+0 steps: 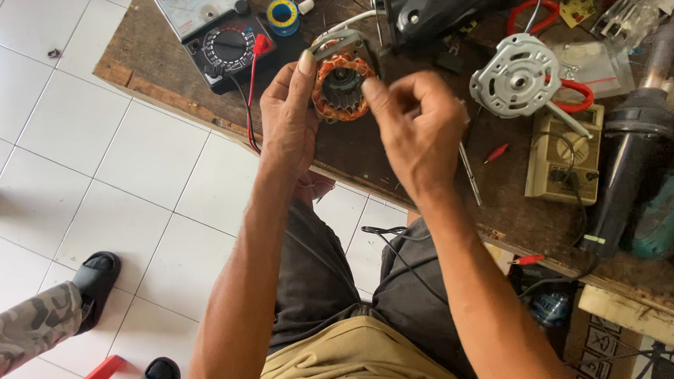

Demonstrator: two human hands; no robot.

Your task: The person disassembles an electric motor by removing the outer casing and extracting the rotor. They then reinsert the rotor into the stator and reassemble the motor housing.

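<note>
A: Where is the motor stator (pixel 340 87) seen?

B: It is held up above the near edge of the wooden workbench (pixel 157 65), between the two hands. Copper-coloured windings are seen around a dark toothed bore, with a grey metal frame at the top.

A: How is the left hand (pixel 288 119) set?

B: It is closed on the stator's left side. The thumb is laid up along the frame's upper left edge; the other fingers are wrapped behind and are mostly hidden.

A: And the right hand (pixel 417 125)?

B: It is placed just to the right of the stator. The thumb tip is pressed against the right rim of the windings. The fingers are curled in together above the palm; whether something small is pinched among them cannot be told.

A: What is noted on the bench?

B: A black dial meter (pixel 220 39) with a red probe plug is set at the far left corner, with a roll of yellow and blue tape (pixel 282 14) just beside it. A round grey motor cover (pixel 515 75) is laid to the right, over red-handled pliers (pixel 567 88). A beige meter (pixel 564 157) is placed near it. A thin screwdriver (pixel 469 172) lies just under the right hand. A black heat gun (pixel 630 146) is laid at the far right.

A: Anything off the bench?

B: White floor tiles (pixel 70 148) are seen, and another person's camouflage trouser leg and black sandal (pixel 95 287) at lower left.
</note>
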